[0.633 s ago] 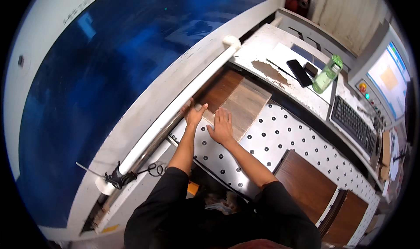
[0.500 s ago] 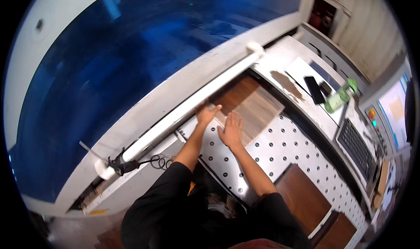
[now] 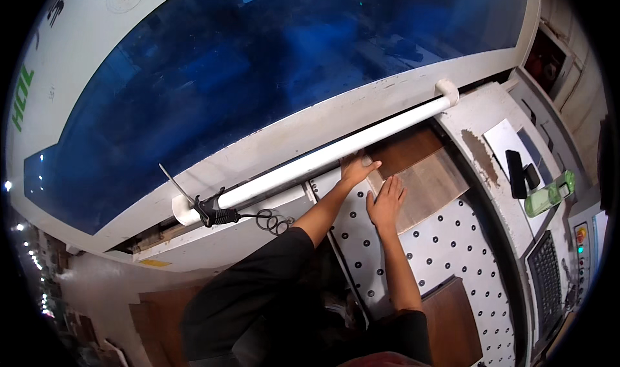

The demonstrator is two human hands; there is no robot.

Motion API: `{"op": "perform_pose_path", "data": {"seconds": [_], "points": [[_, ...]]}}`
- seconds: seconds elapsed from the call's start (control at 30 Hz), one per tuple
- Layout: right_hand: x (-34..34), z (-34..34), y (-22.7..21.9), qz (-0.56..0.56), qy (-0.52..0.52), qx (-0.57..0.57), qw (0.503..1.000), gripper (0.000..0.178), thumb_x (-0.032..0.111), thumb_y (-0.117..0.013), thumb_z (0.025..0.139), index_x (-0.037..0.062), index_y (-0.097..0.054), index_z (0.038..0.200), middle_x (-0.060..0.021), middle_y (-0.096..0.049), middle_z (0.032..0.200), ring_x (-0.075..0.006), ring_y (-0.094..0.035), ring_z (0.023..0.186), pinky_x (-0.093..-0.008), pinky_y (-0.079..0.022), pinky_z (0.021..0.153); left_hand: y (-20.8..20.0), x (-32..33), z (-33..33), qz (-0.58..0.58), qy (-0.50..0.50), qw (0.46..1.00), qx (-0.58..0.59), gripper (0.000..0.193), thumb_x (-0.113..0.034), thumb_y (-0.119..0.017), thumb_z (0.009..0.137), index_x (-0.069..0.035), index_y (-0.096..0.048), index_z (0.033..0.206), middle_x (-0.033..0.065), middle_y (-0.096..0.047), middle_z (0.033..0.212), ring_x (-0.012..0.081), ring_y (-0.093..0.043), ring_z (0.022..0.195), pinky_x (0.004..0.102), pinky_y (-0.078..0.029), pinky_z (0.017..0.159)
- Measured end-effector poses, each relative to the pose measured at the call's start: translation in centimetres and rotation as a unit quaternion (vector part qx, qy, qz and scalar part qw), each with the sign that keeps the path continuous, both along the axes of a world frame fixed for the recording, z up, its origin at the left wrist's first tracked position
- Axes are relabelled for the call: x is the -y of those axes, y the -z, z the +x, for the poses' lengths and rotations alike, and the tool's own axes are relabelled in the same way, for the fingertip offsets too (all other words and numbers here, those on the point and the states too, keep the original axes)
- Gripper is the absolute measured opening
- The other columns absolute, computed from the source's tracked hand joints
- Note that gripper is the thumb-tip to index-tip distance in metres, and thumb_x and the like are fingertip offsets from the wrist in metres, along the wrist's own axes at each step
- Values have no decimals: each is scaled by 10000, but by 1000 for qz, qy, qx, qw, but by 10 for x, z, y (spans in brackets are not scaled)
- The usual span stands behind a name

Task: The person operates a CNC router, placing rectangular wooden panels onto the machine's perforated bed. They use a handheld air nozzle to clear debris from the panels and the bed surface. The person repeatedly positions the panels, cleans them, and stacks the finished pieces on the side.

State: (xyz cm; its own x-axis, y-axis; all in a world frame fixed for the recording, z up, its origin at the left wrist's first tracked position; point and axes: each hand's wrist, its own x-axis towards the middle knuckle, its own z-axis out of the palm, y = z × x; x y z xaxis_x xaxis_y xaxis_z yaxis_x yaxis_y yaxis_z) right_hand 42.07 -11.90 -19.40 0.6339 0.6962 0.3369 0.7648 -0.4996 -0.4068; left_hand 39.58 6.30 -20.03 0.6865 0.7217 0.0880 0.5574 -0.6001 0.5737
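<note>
A head-worn fisheye looks down, from near, at the left hand (image 3: 357, 170) and right hand (image 3: 386, 205).

White bar (image 3: 336, 149) across front, room between boards (image 3: 431, 189)

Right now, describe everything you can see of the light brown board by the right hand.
The light brown board is flat with straight edges and looks like wood, its streaky grain greyish and tan. It lies over the studded white table, with a darker brown board along its far side; whether they overlap is unclear. The right hand lies at its near left part, palm down. Whether the left hand touches it is unclear.
</note>
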Motion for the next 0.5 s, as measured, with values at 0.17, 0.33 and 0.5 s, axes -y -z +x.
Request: {"op": "perform_pose_path", "data": {"seconds": [0.17, 0.33, 0.5], "points": [[1, -2, -4, -9, 6, -30, 999, 820, 363, -638, 893, -150, -348, 1464, -290, -339, 1562, -427, -249, 1490, -570, -127, 1225, -6, 1, -2, 7, 1, 999, -34, 1169, -846, -536, 775, -20, -307, 1570, 376, -275, 1546, 523, -201, 1451, 577, -121, 1188], [3, 0, -3, -9, 5, -25, 1000, 827, 379, -632, 890, -144, -356, 1468, -286, -331, 1571, -410, -248, 1497, -570, -114, 1229, -8, 6, -1, 11, -7, 999, -44, 1168, -830, -552, 778, -18, -289, 1575, 365, -296, 1544, 516, -209, 1458, 583, -123, 1186], [3, 1, -3, -11, 7, -10, 1000, 807, 375, -631, 891, -139, -371, 1456, -290, -352, 1554, -421, -271, 1481, -575, -140, 1222, -7, 5, 2, 17, 3, 1000, -15, 1145, -818, -550, 791, -22, -295, 1573, 360, -262, 1572, 508, -187, 1482, 592, -117, 1192]]}}
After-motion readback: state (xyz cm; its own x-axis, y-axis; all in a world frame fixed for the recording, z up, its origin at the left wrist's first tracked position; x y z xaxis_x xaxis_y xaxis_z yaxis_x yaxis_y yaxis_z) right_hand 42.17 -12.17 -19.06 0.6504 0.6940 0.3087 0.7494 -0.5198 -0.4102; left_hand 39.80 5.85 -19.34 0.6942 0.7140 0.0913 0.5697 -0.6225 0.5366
